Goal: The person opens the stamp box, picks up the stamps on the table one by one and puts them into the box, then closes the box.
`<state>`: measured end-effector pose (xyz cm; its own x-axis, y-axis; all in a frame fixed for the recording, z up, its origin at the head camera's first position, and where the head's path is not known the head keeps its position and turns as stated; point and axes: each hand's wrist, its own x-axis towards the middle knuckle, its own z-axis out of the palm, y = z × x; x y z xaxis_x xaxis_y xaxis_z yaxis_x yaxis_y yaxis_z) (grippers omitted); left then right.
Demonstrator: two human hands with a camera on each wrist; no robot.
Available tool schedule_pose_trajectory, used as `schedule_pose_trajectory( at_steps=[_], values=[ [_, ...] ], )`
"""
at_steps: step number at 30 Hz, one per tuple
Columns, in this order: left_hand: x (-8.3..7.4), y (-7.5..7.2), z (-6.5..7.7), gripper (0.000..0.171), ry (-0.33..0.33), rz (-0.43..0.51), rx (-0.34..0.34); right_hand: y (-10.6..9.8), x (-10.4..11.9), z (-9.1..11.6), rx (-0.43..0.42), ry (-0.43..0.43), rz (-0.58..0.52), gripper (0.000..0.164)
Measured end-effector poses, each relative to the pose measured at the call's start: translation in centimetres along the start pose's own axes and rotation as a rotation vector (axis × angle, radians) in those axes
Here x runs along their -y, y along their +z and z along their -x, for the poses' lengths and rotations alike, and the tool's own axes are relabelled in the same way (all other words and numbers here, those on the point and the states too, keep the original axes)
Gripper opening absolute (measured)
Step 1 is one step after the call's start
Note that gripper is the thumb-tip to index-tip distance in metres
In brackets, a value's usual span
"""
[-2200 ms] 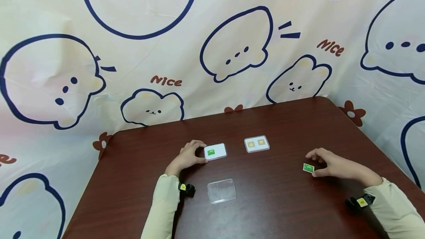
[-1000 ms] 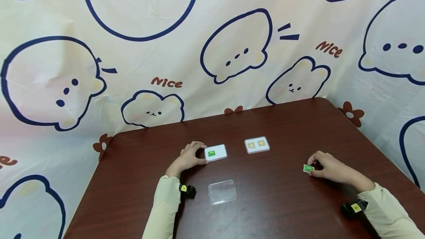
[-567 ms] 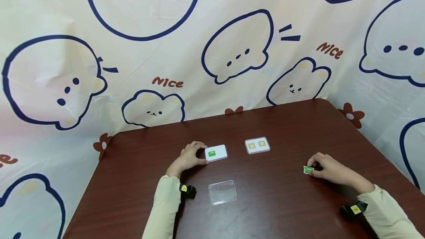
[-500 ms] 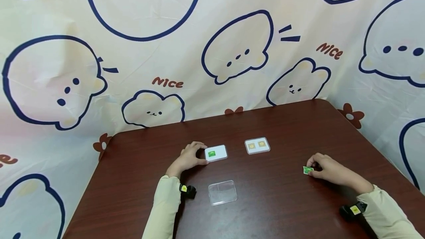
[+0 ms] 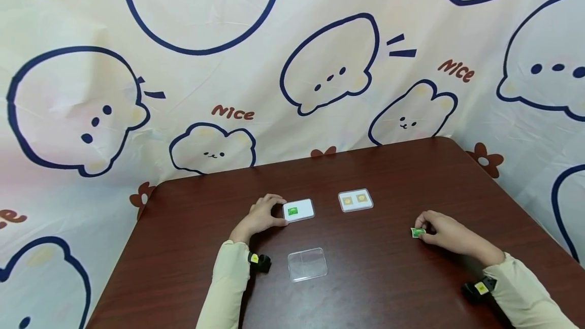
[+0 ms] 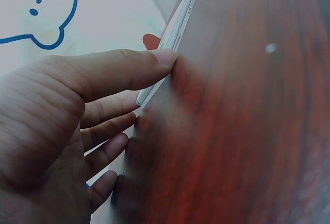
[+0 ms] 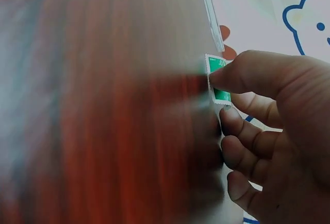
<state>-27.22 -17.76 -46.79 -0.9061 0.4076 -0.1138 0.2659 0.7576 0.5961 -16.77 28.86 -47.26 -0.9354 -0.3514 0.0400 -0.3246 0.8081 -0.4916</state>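
My right hand (image 5: 443, 230) pinches a small green postage stamp (image 5: 416, 233) between thumb and forefinger, low over the table. In the right wrist view the stamp (image 7: 220, 91) shows a white perforated border, partly covered by the thumb. My left hand (image 5: 261, 216) grips the left end of a flat clear plastic case (image 5: 305, 208), thumb on the near edge and a finger on the far one. On the white card in that case lies another green stamp (image 5: 292, 211), left of centre. Seen edge-on in the left wrist view, the case (image 6: 178, 26) is thin.
Right of the held case lies a second flat case (image 5: 355, 207) with two yellowish stamps on white. A transparent cover (image 5: 307, 265) lies nearer on the brown table (image 5: 375, 288). A patterned cloth (image 5: 256, 85) hangs behind the table.
My right hand first hovered by the stamp with its fingers apart, then pinched it and moved slightly left with it. The left hand stays at the case.
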Motion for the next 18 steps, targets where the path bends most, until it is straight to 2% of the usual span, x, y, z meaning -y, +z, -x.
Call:
schedule_pose_trajectory(
  at_steps=[8, 18],
  values=[
    [0.0, -0.1, 0.0, 0.057, -0.006, -0.004, 0.004, 0.0, 1.3, -2.1, -0.005, -0.016, 0.035, 0.014],
    [-0.1, -0.1, 0.0, 0.056, -0.002, 0.000, -0.001, -1.0, 5.2, -7.1, 0.025, -0.033, 0.034, 0.014]
  ],
)
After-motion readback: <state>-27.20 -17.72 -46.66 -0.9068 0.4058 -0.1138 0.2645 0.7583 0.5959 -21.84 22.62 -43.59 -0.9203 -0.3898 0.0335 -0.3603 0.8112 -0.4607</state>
